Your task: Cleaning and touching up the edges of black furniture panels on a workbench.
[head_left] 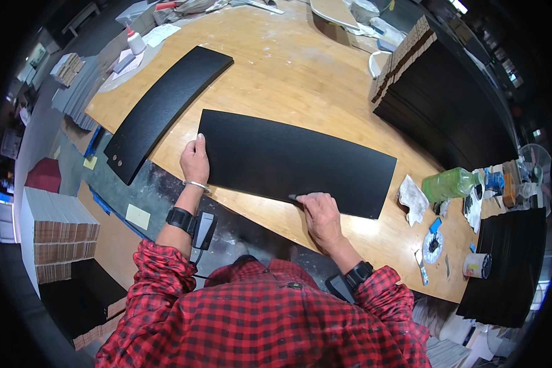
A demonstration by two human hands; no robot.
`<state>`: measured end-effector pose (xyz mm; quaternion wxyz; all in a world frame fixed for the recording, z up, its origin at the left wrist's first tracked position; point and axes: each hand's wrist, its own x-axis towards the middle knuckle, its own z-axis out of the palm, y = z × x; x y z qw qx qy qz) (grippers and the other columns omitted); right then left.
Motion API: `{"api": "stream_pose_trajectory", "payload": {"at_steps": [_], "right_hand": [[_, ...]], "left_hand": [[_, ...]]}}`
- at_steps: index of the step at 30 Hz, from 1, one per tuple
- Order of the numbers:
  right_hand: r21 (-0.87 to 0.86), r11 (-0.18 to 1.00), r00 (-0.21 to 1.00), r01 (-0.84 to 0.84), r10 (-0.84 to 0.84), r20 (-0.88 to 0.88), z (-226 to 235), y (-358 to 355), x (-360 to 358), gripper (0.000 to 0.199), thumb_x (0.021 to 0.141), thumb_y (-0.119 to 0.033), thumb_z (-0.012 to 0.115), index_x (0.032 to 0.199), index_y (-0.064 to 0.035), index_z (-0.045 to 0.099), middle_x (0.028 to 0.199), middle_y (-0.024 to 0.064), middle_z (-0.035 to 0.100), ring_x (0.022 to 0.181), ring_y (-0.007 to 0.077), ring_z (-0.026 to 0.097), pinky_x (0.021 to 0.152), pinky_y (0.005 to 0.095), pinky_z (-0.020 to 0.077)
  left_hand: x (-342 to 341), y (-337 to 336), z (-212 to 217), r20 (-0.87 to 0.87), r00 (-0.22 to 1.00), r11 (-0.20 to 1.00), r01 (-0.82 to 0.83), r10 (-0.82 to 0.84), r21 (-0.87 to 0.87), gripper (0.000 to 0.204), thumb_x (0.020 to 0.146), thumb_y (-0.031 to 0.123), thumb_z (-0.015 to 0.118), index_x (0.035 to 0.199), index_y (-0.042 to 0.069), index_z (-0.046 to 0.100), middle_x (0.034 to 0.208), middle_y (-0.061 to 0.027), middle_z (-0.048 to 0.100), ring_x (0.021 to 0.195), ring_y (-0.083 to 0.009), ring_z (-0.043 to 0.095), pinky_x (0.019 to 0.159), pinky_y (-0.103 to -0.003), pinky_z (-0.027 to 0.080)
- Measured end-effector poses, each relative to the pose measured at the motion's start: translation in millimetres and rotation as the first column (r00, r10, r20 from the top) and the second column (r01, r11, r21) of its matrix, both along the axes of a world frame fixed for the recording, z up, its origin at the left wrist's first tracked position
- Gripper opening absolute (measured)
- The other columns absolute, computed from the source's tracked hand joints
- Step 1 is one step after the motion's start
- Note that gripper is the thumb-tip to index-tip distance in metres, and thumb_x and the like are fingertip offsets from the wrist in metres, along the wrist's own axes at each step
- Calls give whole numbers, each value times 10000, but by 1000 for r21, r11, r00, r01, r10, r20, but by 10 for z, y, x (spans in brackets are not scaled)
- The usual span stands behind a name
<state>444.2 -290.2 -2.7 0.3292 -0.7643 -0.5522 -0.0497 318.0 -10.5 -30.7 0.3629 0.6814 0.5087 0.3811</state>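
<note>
A long black board (294, 156) lies in front of me on the wooden table (270, 80), its near edge close to the table's front. At its left end, my left hand (194, 162) grips the short edge, thumb on top. My right hand (322, 219) is closed at the near long edge, right of the board's middle. A small greyish tip shows at those fingers; whether it is a fingertip or something held, I cannot make out. Farther left lies a second black board (165, 110), slightly curved, with two small round marks at its near end.
Stacked black boards (441, 92) stand at the far right, with another black stack (503, 264) below. Near them are a green liquid bottle (449, 184), a crumpled cloth (413, 199), a putty knife (421, 267) and a small tub (477, 265). A white glue bottle (135, 42) stands far left.
</note>
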Motion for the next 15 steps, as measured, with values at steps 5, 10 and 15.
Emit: {"api": "stream_pose_trajectory", "payload": {"at_steps": [5, 10, 15], "right_hand": [[3, 1000, 1000, -13, 13, 13, 3, 106, -62, 208, 723, -20, 557, 915, -93, 587, 817, 38, 549, 778, 217, 517, 656, 331, 391], [39, 998, 999, 46, -46, 11, -24, 150, -59, 220, 711, -10, 564, 917, -84, 586, 814, 45, 548, 770, 221, 519, 654, 334, 391], [-21, 997, 997, -80, 80, -15, 6, 111, -62, 223, 716, -2, 568, 926, -75, 587, 829, 57, 547, 768, 227, 521, 658, 334, 396]], "left_hand": [[18, -13, -3, 0, 1000, 1000, 0, 0, -9, 441, 881, 388, 504, 795, -33, 604, 656, -165, 576, 620, -228, 543, 615, -346, 428], [17, 13, -19, 3, 1000, 1000, 2, -2, -6, 450, 883, 398, 494, 793, -29, 606, 650, -173, 571, 612, -254, 542, 615, -351, 432], [4, 6, -4, -29, 1000, 1000, -8, 8, 9, 457, 883, 409, 484, 799, -23, 607, 658, -185, 577, 619, -284, 554, 622, -362, 437]]}}
